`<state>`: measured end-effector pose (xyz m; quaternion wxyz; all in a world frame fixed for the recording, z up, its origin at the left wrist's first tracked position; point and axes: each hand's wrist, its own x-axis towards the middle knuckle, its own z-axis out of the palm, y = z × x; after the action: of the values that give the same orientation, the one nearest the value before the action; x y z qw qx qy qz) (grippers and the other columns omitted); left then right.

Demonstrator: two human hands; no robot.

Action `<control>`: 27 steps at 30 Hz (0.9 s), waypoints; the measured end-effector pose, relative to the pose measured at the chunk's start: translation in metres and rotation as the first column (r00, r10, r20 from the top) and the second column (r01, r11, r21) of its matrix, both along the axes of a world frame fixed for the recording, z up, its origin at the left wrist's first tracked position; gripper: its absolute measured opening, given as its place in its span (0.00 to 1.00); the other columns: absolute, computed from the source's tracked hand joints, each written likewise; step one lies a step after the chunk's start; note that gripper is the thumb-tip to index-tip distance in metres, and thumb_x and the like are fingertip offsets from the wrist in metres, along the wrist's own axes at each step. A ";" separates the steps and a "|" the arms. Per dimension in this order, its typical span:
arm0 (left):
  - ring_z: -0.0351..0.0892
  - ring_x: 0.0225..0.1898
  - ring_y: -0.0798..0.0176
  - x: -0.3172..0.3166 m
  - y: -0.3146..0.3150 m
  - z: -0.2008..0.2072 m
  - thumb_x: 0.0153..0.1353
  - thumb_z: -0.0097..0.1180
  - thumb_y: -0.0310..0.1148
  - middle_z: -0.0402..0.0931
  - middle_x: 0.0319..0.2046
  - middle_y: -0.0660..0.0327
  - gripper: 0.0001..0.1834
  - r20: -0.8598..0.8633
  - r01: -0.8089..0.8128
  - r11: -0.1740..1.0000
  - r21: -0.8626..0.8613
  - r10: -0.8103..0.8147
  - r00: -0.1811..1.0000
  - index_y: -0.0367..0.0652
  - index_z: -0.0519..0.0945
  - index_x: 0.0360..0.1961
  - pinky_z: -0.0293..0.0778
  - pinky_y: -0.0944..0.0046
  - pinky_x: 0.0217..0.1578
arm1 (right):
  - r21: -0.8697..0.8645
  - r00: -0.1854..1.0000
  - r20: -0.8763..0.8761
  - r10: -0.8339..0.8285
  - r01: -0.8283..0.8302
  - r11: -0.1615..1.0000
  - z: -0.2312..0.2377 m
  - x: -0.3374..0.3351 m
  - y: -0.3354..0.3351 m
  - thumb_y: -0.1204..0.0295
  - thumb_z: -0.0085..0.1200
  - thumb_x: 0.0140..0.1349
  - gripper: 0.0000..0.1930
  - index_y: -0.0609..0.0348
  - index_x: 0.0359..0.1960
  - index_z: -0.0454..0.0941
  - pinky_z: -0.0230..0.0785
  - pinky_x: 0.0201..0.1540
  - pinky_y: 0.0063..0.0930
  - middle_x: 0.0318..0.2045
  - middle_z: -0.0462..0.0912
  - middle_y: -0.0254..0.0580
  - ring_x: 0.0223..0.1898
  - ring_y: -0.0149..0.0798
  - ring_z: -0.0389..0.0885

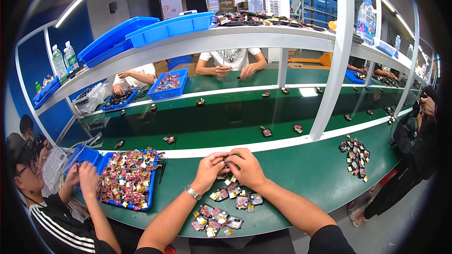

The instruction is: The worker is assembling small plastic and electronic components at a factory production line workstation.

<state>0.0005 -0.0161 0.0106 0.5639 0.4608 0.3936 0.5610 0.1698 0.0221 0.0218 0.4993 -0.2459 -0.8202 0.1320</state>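
My left hand [210,171], with a watch on its wrist, and my right hand [246,169] meet above the green bench. Both are closed, fingertips pinching a small dark electronic part [226,163] between them. My fingers cover most of it, so its exact kind is hidden. Right below my hands lies a group of small black-cased electronic assemblies [242,201] with reddish circuit boards and pale or yellow pieces. Nearer to me sits a second group of similar assemblies [213,221].
At left, a blue tray [153,190] is heaped with red boards, beside dark tweezers [163,171]. A co-worker [61,207] sits there. More assemblies [355,157] lie at right. Beyond a white rail [188,153] runs a green belt [221,134] with scattered units. An upright post [333,61] supports the shelf [245,32].
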 end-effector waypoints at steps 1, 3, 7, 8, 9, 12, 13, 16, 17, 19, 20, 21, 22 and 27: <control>0.80 0.47 0.66 0.000 0.001 0.000 0.67 0.47 0.20 0.76 0.51 0.54 0.17 -0.007 -0.003 1.000 -0.007 0.003 1.000 0.31 0.70 0.56 0.81 0.69 0.46 | 0.065 1.000 0.008 -0.023 0.022 0.998 0.000 0.000 0.001 0.79 0.61 0.51 0.08 0.60 0.34 0.79 0.74 0.44 0.34 0.42 0.77 0.42 0.44 0.45 0.78; 0.81 0.46 0.66 -0.001 0.001 -0.001 0.67 0.47 0.20 0.77 0.51 0.54 0.17 -0.001 -0.012 1.000 -0.006 0.012 1.000 0.31 0.70 0.56 0.81 0.69 0.45 | 0.040 1.000 0.025 0.000 -0.001 0.999 0.005 0.002 -0.002 0.79 0.61 0.51 0.09 0.60 0.35 0.79 0.74 0.45 0.34 0.42 0.77 0.43 0.44 0.45 0.78; 0.81 0.45 0.67 -0.002 0.000 -0.001 0.67 0.48 0.20 0.77 0.49 0.54 0.16 0.005 -0.024 1.000 -0.011 0.024 1.000 0.31 0.70 0.56 0.81 0.70 0.44 | 0.033 0.998 0.067 0.003 -0.005 0.999 0.004 0.002 0.000 0.79 0.61 0.51 0.11 0.60 0.37 0.79 0.74 0.46 0.35 0.42 0.77 0.44 0.44 0.45 0.78; 0.81 0.44 0.67 -0.001 0.001 -0.001 0.67 0.48 0.20 0.78 0.49 0.54 0.16 0.001 -0.023 1.000 -0.018 0.023 1.000 0.31 0.71 0.55 0.81 0.71 0.43 | 0.033 0.998 0.068 0.001 -0.004 0.999 0.005 0.003 0.001 0.79 0.61 0.51 0.11 0.60 0.37 0.79 0.74 0.46 0.35 0.42 0.77 0.44 0.44 0.45 0.78; 0.81 0.44 0.67 0.000 0.001 -0.001 0.67 0.48 0.20 0.78 0.49 0.54 0.16 0.001 -0.025 1.000 -0.016 0.025 1.000 0.31 0.71 0.55 0.81 0.71 0.43 | 0.047 0.996 0.092 -0.002 -0.003 0.999 0.005 0.004 0.001 0.79 0.62 0.51 0.11 0.60 0.38 0.79 0.75 0.45 0.34 0.42 0.77 0.43 0.44 0.45 0.78; 0.81 0.43 0.68 -0.001 0.001 -0.003 0.67 0.48 0.21 0.79 0.48 0.56 0.16 -0.016 -0.033 0.999 -0.030 0.033 0.999 0.32 0.72 0.55 0.81 0.72 0.41 | 0.076 0.989 0.147 -0.011 0.000 0.997 0.005 0.006 0.003 0.77 0.62 0.51 0.12 0.60 0.39 0.79 0.75 0.45 0.34 0.42 0.78 0.42 0.44 0.45 0.78; 0.81 0.42 0.69 -0.001 0.001 -0.003 0.66 0.48 0.20 0.79 0.47 0.56 0.16 -0.021 -0.030 0.999 -0.035 0.030 0.999 0.32 0.72 0.55 0.81 0.72 0.41 | 0.090 0.984 0.177 -0.018 0.002 0.996 0.004 0.007 0.004 0.77 0.62 0.52 0.12 0.60 0.39 0.79 0.76 0.44 0.34 0.42 0.78 0.42 0.44 0.44 0.79; 0.81 0.40 0.70 -0.001 0.000 -0.003 0.66 0.48 0.20 0.79 0.47 0.57 0.16 -0.029 -0.031 0.999 -0.040 0.030 0.999 0.32 0.72 0.55 0.80 0.73 0.39 | 0.096 0.971 0.240 -0.024 0.001 0.995 0.008 0.009 0.004 0.75 0.61 0.53 0.11 0.60 0.39 0.80 0.76 0.44 0.34 0.41 0.78 0.41 0.43 0.44 0.79; 0.81 0.39 0.71 -0.001 0.000 -0.002 0.66 0.49 0.20 0.79 0.47 0.57 0.16 -0.028 -0.031 0.999 -0.042 0.029 0.999 0.32 0.72 0.55 0.80 0.74 0.39 | 0.097 0.971 0.240 -0.025 0.002 0.995 0.007 0.008 0.003 0.75 0.61 0.53 0.11 0.60 0.39 0.80 0.76 0.44 0.34 0.41 0.78 0.41 0.43 0.44 0.79; 0.81 0.38 0.71 0.000 0.000 -0.002 0.66 0.49 0.21 0.79 0.47 0.57 0.16 -0.028 -0.028 0.999 -0.045 0.027 0.999 0.32 0.72 0.55 0.80 0.74 0.38 | 0.095 0.970 0.234 -0.062 0.040 0.995 0.006 0.006 0.001 0.75 0.61 0.53 0.11 0.60 0.39 0.80 0.75 0.44 0.34 0.41 0.78 0.41 0.43 0.43 0.79; 0.81 0.38 0.71 0.000 0.000 -0.001 0.66 0.50 0.21 0.79 0.47 0.57 0.16 -0.031 -0.024 0.999 -0.037 0.023 0.999 0.33 0.73 0.55 0.80 0.74 0.38 | 0.095 0.970 0.234 -0.063 0.042 0.995 0.006 0.007 0.001 0.75 0.61 0.53 0.11 0.60 0.39 0.80 0.75 0.44 0.34 0.41 0.78 0.41 0.43 0.43 0.79; 0.81 0.37 0.71 0.000 0.000 0.000 0.66 0.51 0.22 0.79 0.47 0.57 0.16 -0.035 -0.022 0.999 -0.030 0.021 0.999 0.33 0.73 0.55 0.80 0.74 0.37 | 0.091 0.971 0.233 -0.061 0.040 0.995 0.007 0.007 0.001 0.75 0.61 0.53 0.10 0.61 0.38 0.80 0.75 0.44 0.34 0.41 0.78 0.41 0.43 0.44 0.79; 0.81 0.37 0.71 0.000 0.000 -0.001 0.66 0.51 0.22 0.79 0.47 0.57 0.16 -0.036 -0.022 0.999 -0.029 0.021 0.999 0.33 0.73 0.55 0.80 0.74 0.37 | 0.086 0.971 0.233 -0.058 0.039 0.996 0.007 0.007 0.001 0.75 0.61 0.53 0.10 0.61 0.37 0.80 0.76 0.44 0.34 0.41 0.78 0.41 0.42 0.44 0.79; 0.80 0.32 0.73 0.002 -0.002 0.000 0.65 0.53 0.24 0.81 0.43 0.59 0.14 -0.108 -0.063 0.997 -0.047 0.058 0.992 0.33 0.75 0.52 0.79 0.75 0.32 | 0.074 0.991 0.130 -0.036 0.027 0.997 0.006 0.005 0.000 0.77 0.61 0.52 0.09 0.61 0.36 0.80 0.76 0.42 0.34 0.39 0.79 0.43 0.40 0.44 0.80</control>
<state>0.0023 -0.0181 0.0103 0.5361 0.4637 0.4510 0.5424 0.1745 0.0221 0.0278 0.4549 -0.2487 -0.8516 0.0780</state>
